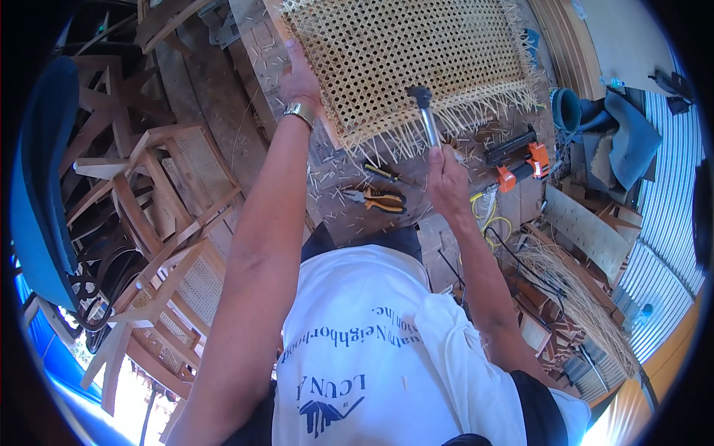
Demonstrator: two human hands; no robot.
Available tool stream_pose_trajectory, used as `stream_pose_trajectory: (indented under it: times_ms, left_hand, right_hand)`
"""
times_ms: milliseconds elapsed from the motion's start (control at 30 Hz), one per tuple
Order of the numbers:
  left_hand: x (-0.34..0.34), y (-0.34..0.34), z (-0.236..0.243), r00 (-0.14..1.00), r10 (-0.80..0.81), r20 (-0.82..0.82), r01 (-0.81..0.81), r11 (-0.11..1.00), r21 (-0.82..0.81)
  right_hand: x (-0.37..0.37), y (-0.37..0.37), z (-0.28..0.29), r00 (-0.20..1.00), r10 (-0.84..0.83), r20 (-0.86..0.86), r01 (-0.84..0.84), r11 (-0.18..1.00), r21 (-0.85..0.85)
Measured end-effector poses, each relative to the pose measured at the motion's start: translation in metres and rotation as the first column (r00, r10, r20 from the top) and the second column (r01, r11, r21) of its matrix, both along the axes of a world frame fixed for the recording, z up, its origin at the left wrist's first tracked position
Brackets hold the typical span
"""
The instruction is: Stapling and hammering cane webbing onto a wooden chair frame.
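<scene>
My right hand (pixel 449 182) has its fingers wrapped around the hammer (pixel 429 125), whose head sits over the woven cane panel (pixel 394 56) lying on the worktop (pixel 325 195) ahead of me. My left hand (pixel 300 80) lies along the wooden edge (pixel 328 131), probably steadying it; how tightly those fingers close, I can't tell. Yellow-black pliers (pixel 384 201) lie nearer me, presumably for easy reach.

The fisheye view looks steeply down from the person's head, close above the white T-shirt (pixel 357 312); it faces forward across the tabletop (pixel 324 199) to the woven cane panel (pixel 405 63); straight edges bow toward its dark rim.
</scene>
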State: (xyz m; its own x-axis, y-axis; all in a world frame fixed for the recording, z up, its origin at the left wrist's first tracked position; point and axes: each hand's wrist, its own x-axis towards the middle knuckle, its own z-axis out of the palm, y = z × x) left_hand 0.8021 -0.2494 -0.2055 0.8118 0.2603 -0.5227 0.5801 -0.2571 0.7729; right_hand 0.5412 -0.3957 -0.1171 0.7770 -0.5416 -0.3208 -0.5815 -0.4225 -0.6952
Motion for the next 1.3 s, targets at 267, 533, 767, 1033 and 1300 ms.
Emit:
stream_pose_trajectory:
  times_ms: [267,533,767,1033,1300]
  left_hand:
    - [0.000,-0.002,-0.004,0.999,-0.034,-0.009,0.034,0.999,-0.012]
    - [0.004,0.001,-0.010,0.999,-0.029,0.026,0.029,0.999,-0.027]
    - [0.006,0.002,-0.006,1.000,-0.003,0.006,0.004,0.991,-0.135]
    - [0.007,-0.001,0.011,1.000,-0.011,-0.028,0.008,0.994,-0.108]
    - [0.005,-0.001,0.006,1.000,-0.010,-0.024,0.007,0.996,-0.092]
  right_hand:
    - [-0.027,0.000,-0.046,0.992,0.123,0.017,-0.118,0.980,-0.157]
    - [-0.015,0.008,-0.001,0.995,-0.004,0.097,0.002,1.000,0.022]
    - [-0.003,0.013,0.003,0.996,0.051,-0.077,-0.048,0.998,0.044]
    - [-0.014,0.012,-0.022,0.994,0.103,0.035,-0.099,0.990,-0.099]
    - [-0.012,0.020,-0.024,0.988,0.150,-0.023,-0.151,0.966,-0.209]
